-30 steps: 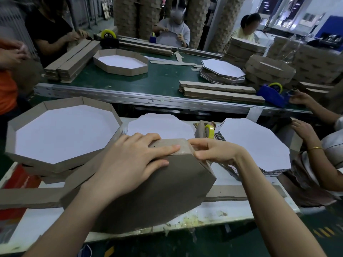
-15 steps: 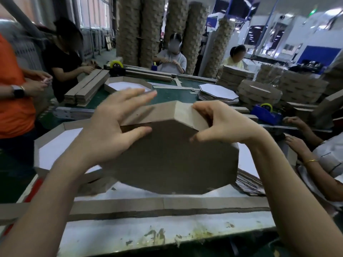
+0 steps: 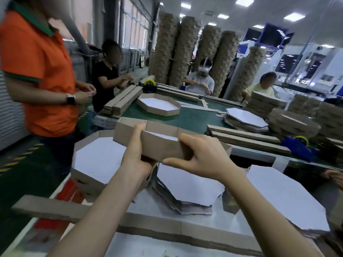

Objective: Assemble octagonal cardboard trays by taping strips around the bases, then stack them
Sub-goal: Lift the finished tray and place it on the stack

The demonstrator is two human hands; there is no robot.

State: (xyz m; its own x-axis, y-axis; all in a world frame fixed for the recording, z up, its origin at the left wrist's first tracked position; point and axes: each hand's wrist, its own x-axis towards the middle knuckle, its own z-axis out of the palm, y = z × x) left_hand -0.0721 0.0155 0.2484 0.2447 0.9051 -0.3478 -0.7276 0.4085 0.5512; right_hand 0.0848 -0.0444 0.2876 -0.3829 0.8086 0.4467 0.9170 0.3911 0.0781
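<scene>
Brown cardboard made up the octagonal tray point(image 3: 163, 146), which was held in the air, open side up, above the white surface point(image 3: 152, 210). A sliver of its white base was seen inside the walls. The tray was clamped at its near wall by both grips. The left grip point(image 3: 137, 156) was closed on the wall, with the thumb laid up against it to the rim and the fingers tucked underneath. The right grip point(image 3: 202, 156) was closed on the same wall, with the fingers hooked over the rim and the thumb stretched along the outer face.

Below and to the left, a finished tray point(image 3: 84, 180) was seated on the surface. Just beside it, under the hands, a stack of flat bases point(image 3: 187, 186) was laid white side up, and a 2nd stack point(image 3: 285, 197) was placed further right. A long cardboard strip point(image 3: 55, 208) was laid across the near edge. Beyond, 1 more tray point(image 3: 159, 112) was set on the green conveyor point(image 3: 194, 117), with a blue tape dispenser point(image 3: 298, 145) at its right. A person in an orange shirt point(image 3: 37, 71) was stood at the left.
</scene>
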